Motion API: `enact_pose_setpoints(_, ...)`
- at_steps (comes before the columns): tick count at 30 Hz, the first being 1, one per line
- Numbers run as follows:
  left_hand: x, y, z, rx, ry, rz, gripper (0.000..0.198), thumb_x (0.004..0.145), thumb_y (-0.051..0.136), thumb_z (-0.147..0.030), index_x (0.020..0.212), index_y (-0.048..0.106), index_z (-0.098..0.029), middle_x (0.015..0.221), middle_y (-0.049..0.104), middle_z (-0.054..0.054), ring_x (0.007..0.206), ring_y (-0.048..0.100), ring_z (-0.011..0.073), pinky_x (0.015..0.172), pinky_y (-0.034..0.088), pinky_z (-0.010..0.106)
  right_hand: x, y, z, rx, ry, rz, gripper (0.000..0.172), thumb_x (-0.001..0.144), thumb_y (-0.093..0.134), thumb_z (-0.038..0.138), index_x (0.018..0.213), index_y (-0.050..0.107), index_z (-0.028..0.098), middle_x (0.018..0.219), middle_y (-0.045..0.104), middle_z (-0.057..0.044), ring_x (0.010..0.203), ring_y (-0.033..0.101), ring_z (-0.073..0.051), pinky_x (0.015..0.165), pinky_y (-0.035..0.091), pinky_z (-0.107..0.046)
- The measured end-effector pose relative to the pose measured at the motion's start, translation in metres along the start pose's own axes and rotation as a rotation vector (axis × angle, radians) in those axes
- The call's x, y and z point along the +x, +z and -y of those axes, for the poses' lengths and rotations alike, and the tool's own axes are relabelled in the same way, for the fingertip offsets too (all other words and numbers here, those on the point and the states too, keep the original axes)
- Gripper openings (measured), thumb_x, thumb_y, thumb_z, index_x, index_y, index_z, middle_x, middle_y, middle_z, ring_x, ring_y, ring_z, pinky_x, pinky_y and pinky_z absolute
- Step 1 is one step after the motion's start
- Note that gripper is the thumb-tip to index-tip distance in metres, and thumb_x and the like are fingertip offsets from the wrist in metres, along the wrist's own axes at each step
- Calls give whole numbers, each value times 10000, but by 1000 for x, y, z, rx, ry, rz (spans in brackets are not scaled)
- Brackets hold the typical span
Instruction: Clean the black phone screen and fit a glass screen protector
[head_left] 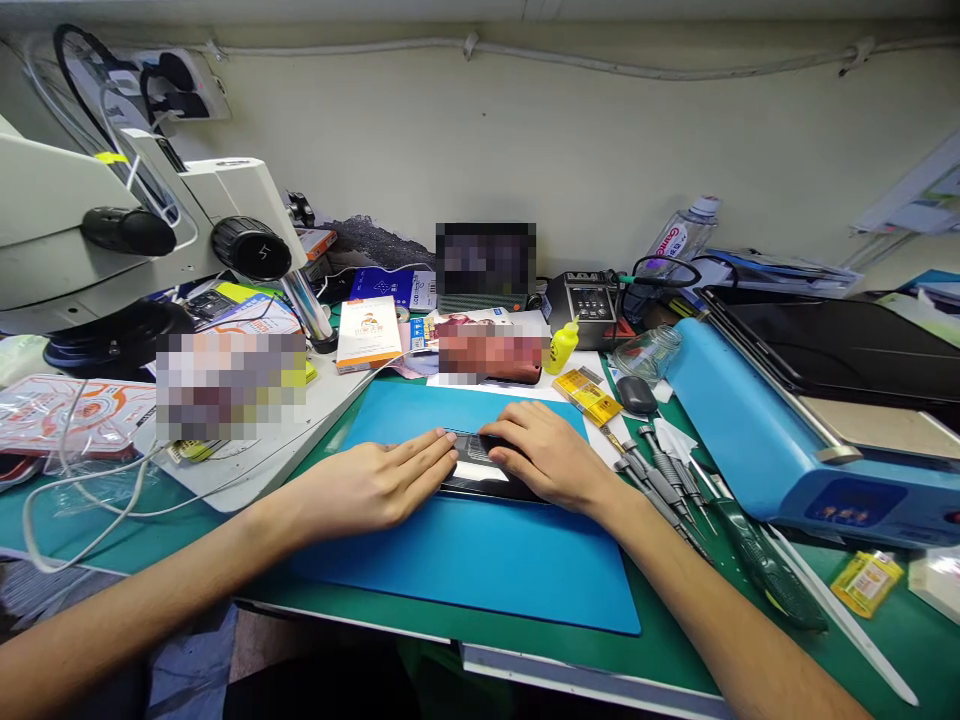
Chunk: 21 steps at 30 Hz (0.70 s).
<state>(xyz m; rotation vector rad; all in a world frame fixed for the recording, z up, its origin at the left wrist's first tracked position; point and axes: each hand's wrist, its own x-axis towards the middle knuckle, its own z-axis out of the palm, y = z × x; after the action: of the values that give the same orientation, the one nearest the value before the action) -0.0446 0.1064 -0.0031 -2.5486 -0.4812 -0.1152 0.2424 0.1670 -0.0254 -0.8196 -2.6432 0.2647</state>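
Observation:
A dark phone [480, 468] lies flat on the blue work mat [480, 560] in the middle of the bench. My left hand [382, 480] rests on the mat at the phone's left end, its fingers stretched out together and the tips touching the phone. My right hand [544, 452] lies over the phone's right part, fingers bent down and pressing on its top face. Most of the phone's right side is hidden under that hand.
A microscope [150, 240] stands at the left on a white base. Several screwdrivers and tweezers [660, 480] lie right of the mat. A blue machine [765, 440] sits at the right. Beyond the mat are a yellow bottle [561, 347], boxes and a soldering station [589, 300].

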Motion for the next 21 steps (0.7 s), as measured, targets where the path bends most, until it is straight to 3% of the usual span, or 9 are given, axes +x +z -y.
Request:
enact_pose_setpoints(7,-2,2,0,-31,-20,-19,396,1019,449,-44,1363,646,-55,1442,644,200,1325,650,286,947,628,331,-1,-13,14,-102,-12,85,792,828,678,769,1336,636,163,1123,676,-131,991,629,-317,858,512,-455)
enact_pose_setpoints(21,-5,4,0,-184,-92,-10,463,1042,431,-60,1480,561,-130,1519,586,166,1428,553,277,1110,552,378,-2,-14,21,-62,46,40,608,850,776,595,1268,643,174,1144,709,-124,1013,662,-318,873,544,-479)
